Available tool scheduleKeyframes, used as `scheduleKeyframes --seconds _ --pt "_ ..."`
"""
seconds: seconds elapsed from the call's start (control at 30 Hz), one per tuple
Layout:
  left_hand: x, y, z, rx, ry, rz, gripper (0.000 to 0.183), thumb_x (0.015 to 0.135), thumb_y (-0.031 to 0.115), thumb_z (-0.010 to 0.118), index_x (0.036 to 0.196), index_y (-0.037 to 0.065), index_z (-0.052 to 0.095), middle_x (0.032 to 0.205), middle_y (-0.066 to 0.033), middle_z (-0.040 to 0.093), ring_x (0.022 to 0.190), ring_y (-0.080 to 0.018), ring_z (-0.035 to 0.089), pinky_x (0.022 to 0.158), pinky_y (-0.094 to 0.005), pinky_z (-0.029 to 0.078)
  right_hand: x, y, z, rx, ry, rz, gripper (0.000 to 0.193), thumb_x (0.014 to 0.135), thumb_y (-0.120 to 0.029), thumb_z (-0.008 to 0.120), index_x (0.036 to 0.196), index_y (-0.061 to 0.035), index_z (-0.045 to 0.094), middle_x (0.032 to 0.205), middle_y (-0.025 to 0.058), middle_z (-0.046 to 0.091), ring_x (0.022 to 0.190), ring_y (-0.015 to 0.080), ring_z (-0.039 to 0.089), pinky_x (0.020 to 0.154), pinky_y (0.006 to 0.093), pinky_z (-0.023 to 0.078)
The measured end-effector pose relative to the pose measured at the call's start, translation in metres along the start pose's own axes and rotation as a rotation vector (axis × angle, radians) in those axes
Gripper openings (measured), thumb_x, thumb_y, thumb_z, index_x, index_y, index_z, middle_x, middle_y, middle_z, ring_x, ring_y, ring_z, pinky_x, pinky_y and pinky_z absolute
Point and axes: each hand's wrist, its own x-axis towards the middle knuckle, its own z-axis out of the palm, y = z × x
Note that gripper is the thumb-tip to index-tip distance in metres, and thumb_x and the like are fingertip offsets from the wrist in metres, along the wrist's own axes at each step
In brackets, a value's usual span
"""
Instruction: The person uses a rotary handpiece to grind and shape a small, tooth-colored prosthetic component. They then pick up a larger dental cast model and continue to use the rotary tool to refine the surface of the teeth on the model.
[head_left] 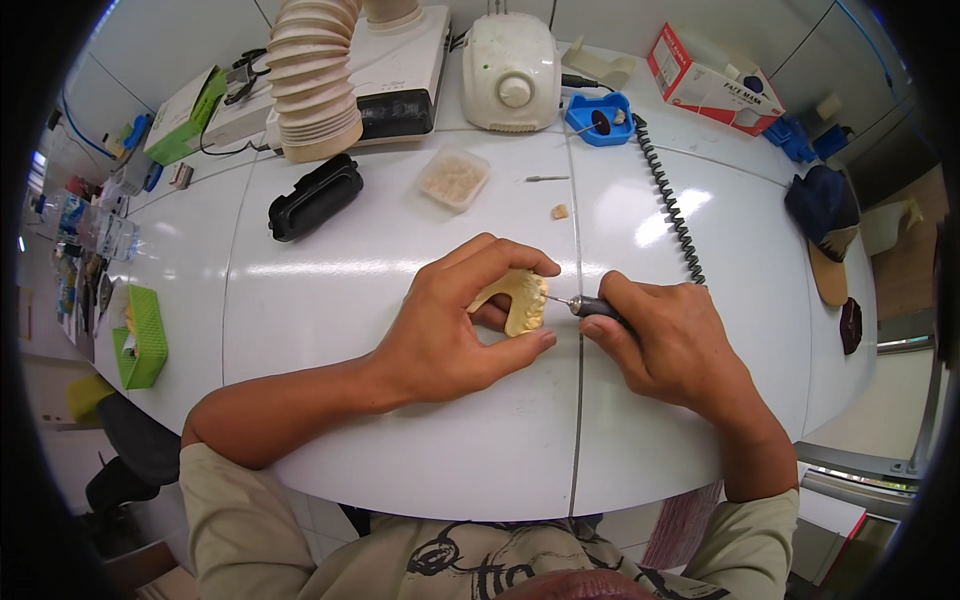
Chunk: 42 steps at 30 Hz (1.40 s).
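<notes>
Over the middle of the white table, my left hand (445, 325) grips a pale yellow dental model (526, 306), thumb at its near end and fingers at its far end. The row of teeth faces right. My right hand (665, 335) is closed around a dark rotary handpiece (603, 309), whose thin metal bur points left and meets or nearly meets the teeth; exact contact is too small to tell. A black coiled cord (668, 195) runs from near my right hand to the back of the table. Beyond the model lie a small tan piece (560, 211) and a loose bur (546, 178).
A clear tub of pale bits (455, 178) and a black case (316, 198) lie beyond my left hand. Behind stand a ribbed hose (315, 80), a white control unit (511, 75) and a blue holder (600, 120). A green basket (143, 337) is far left; a mask box (712, 82) back right.
</notes>
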Motion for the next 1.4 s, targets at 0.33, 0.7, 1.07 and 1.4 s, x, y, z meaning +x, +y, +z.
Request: scheduleKeyframes --seconds 0.33,0.7,1.07,1.4 --pt "0.0004 -0.0006 0.0000 -0.013 0.003 -0.002 0.051 0.091 0.003 0.090 0.137 0.004 0.067 0.124 -0.0059 0.062 0.113 -0.0122 0.070 0.092 -0.0266 0.067 0.0005 0.0002 0.0007 0.000 0.000 0.011 0.042 0.113 -0.043 0.066 0.097 -0.0051 0.060 0.075 0.0168 0.071 0.063 0.0434 0.069 0.059 0.0526 0.050" --pt "-0.0004 -0.0020 0.0005 -0.060 0.003 -0.022 0.050 0.092 0.005 0.090 0.136 0.006 0.067 0.128 -0.0085 0.063 0.118 -0.0199 0.074 0.097 -0.0348 0.071 0.0008 -0.0005 0.0000 0.003 -0.014 0.013 0.043 0.114 -0.044 0.065 0.096 -0.0052 0.060 0.075 0.0166 0.071 0.063 0.0432 0.068 0.059 0.0521 0.050" --pt "-0.0010 -0.0054 0.0010 -0.104 0.006 -0.025 0.050 0.091 0.007 0.091 0.135 0.007 0.068 0.129 -0.0088 0.064 0.120 -0.0214 0.072 0.100 -0.0383 0.072 0.0008 0.0019 0.0006 0.011 -0.029 0.004 0.042 0.114 -0.044 0.064 0.098 -0.0056 0.060 0.076 0.0169 0.072 0.063 0.0438 0.068 0.060 0.0530 0.049" --pt "0.0001 -0.0017 -0.0005 -0.022 -0.019 0.010 0.051 0.092 -0.001 0.088 0.138 0.003 0.066 0.126 -0.0076 0.061 0.116 -0.0159 0.075 0.098 -0.0293 0.069 0.0007 0.0001 0.0002 0.020 -0.022 0.004 0.042 0.114 -0.044 0.065 0.096 -0.0055 0.059 0.076 0.0168 0.072 0.063 0.0439 0.068 0.059 0.0532 0.049"
